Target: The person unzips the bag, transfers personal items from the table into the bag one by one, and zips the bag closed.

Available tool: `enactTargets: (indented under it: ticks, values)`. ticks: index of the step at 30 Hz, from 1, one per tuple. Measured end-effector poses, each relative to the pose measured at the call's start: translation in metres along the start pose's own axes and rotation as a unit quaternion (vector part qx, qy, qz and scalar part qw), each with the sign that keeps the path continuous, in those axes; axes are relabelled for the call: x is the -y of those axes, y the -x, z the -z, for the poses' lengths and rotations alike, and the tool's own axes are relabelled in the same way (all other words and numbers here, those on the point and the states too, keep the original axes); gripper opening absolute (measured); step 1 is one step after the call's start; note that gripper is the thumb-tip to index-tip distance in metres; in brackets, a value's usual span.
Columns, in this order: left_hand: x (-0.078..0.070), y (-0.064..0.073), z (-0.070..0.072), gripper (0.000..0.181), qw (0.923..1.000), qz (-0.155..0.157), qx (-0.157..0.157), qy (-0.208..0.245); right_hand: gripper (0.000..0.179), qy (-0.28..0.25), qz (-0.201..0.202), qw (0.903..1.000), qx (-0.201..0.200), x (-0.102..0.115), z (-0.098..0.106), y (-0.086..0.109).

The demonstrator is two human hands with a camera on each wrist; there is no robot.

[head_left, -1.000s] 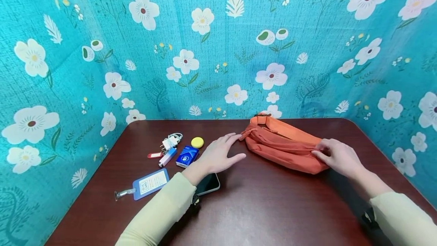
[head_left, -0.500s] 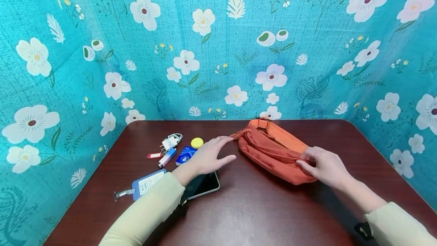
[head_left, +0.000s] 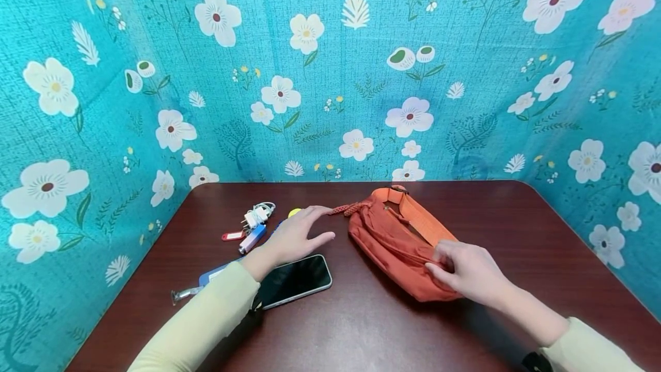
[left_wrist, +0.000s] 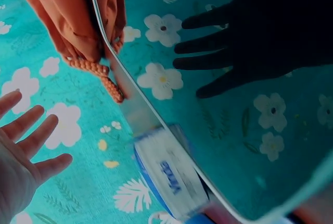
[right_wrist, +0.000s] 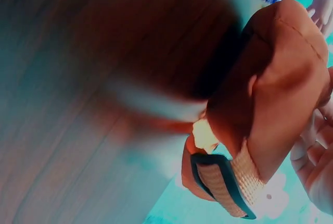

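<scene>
An orange-red waist bag (head_left: 384, 248) with a lighter orange strap (head_left: 423, 220) lies tilted toward me. My right hand (head_left: 472, 271) pinches its near right end between thumb and fingers. My left hand (head_left: 289, 237) hovers with straight, spread fingers, its fingertips right at the bag's braided cord (head_left: 343, 209). In the left wrist view that hand (left_wrist: 23, 166) shows nothing in its palm. A black buckle (right_wrist: 223, 185) hangs at the bag's end in the right wrist view. Below my left hand lies a dark-screened phone (head_left: 296, 281).
Left on the table (head_left: 387, 332) are a white charger (head_left: 256, 216) with cable, a red tag (head_left: 233, 236), a pink-and-blue stick-shaped item (head_left: 252, 239) and a blue card holder (head_left: 206, 277). My left arm partly covers a yellow disc (head_left: 294, 212) and a tissue pack (left_wrist: 171, 174).
My right hand has drawn the bag left and toward me, swinging its near end closer. My left hand has moved left, uncovering more of the phone and covering the tissue pack.
</scene>
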State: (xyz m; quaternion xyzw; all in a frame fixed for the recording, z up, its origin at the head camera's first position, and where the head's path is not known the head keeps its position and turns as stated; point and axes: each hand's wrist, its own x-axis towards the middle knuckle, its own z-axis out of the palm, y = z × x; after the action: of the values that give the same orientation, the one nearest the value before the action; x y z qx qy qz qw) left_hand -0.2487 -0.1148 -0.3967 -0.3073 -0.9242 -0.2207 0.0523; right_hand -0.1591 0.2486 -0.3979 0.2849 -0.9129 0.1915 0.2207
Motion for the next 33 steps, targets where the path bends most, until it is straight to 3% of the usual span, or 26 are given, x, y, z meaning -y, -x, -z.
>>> enactTargets:
  ticks: [11, 19, 26, 33]
  values:
    - [0.017, 0.006, 0.008, 0.053, 0.9996, -0.013, -0.02, -0.016, 0.038, -0.037, -0.014, 0.9986, 0.035, 0.034, -0.013, 0.002]
    - [0.02, 0.004, 0.008, 0.053, 0.9993, -0.011, -0.029, -0.018, 0.033, -0.05, -0.035, 0.9949, 0.08, 0.056, -0.025, 0.0]
    - [0.018, 0.0, 0.008, 0.053, 0.9985, -0.024, -0.037, -0.031, 0.032, -0.055, -0.031, 0.9956, 0.069, 0.067, -0.039, -0.002]
    - [0.014, -0.006, 0.005, 0.054, 0.9977, -0.032, -0.034, -0.05, 0.022, -0.083, -0.055, 0.9921, 0.076, 0.073, -0.044, -0.002]
